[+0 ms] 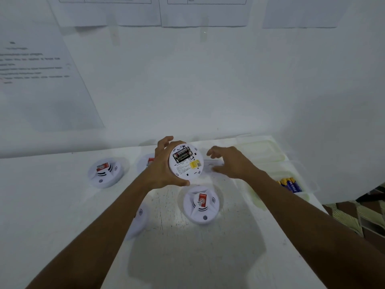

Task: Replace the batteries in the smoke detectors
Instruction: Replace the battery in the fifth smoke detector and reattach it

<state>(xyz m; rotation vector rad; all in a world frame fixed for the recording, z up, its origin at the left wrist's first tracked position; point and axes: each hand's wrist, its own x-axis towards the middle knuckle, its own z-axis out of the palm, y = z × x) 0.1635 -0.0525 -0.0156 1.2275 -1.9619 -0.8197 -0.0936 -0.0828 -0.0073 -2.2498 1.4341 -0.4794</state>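
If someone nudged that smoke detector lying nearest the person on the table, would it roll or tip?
Probably neither: the smoke detector is a wide, low disc lying flat on the table, so it would likely slide. Its smooth white plastic looks rigid and fairly light.

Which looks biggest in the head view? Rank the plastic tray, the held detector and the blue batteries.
1. Plastic tray
2. Held detector, in the left hand, nearer the camera
3. Blue batteries
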